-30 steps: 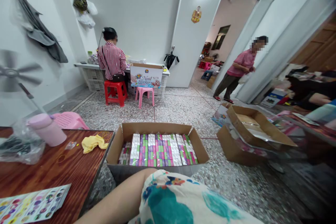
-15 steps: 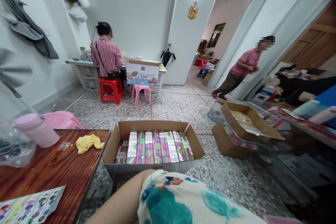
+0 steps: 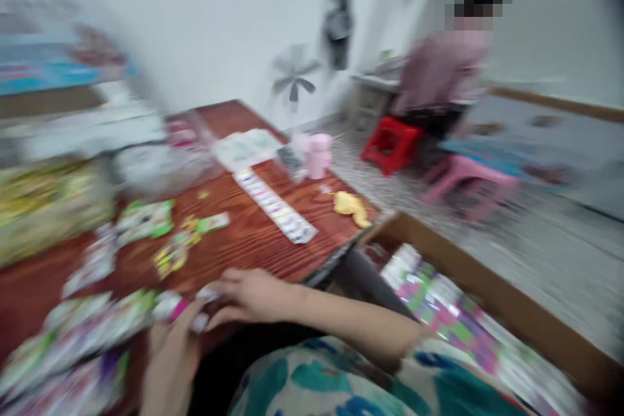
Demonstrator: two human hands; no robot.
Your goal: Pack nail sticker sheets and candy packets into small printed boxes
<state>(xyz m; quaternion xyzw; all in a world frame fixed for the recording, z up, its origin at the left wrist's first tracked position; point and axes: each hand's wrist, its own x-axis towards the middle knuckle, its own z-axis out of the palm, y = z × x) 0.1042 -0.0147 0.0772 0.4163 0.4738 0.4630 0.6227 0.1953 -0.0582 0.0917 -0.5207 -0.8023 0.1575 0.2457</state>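
The left hand (image 3: pixel 170 354) and right hand (image 3: pixel 256 296) seem busy handling a small white-and-pink piece (image 3: pixel 170 306) between them; blur hides whether either grips. Next calls for steady fingers.

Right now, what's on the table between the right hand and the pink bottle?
In the head view, a long white strip with coloured spots lies between the right hand and the pink bottle, on the wooden tabletop.

White, green and purple packets (image 3: pixel 97 318), red-brown wood-grained table (image 3: pixel 287 263)
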